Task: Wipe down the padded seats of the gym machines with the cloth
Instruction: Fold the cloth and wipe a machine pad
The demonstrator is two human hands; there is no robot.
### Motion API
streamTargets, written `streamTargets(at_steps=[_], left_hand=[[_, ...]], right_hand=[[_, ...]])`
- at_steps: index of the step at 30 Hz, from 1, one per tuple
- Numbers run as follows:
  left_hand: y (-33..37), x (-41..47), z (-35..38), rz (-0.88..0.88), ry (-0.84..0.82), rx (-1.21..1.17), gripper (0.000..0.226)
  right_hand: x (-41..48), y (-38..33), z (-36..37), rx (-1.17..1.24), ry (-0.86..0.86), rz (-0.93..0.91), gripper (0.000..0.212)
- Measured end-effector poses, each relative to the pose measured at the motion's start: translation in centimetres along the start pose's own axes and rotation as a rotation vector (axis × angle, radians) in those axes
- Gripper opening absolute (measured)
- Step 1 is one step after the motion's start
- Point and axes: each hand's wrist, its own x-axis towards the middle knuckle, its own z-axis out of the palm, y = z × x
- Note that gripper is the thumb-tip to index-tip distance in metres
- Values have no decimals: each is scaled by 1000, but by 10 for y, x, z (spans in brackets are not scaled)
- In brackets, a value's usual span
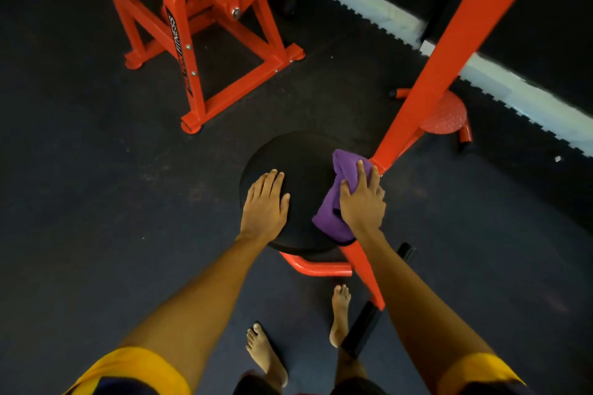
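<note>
Seat [305, 163], one; cloth [329, 216], one; left hand [264, 202], right hand [362, 204].

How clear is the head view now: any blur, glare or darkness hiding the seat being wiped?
Head view: dim light, so the black round seat nearly merges with the dark floor; no glare on it; purple cloth, left hand and right hand slightly soft; wide-angle stretching toward the edges.

round black padded seat [305, 170], crumpled purple cloth [333, 202] on its right edge
</note>
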Motion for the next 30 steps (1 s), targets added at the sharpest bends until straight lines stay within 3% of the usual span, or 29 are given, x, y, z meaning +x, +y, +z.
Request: streamTargets(at_steps=[6, 9, 13, 15, 21, 26, 30], left_hand=[[-23, -9, -25, 31, -90, -231, 40], [-28, -16, -47, -86, -81, -415, 29], [-42, -13, -73, -258, -194, -529, 33], [-56, -2, -78, -262, -209, -646, 19], [-86, 48, -121, -150, -124, -886, 12], [-107, 116, -166, 12, -149, -890, 8], [-129, 184, -195, 105, -183, -843, 24]], right_hand=[[-82, -38, 58, -182, 237, -206, 64], [-123, -71, 84, -155, 176, -312, 63], [-130, -97, 95, -99, 100, -403, 61], [-124, -108, 88, -7, 38, -411, 66], [-75, -144, 52, 507, -104, -372, 81], [-6, -205, 32, 609, -160, -356, 95], [65, -256, 23, 486, -93, -448, 78]])
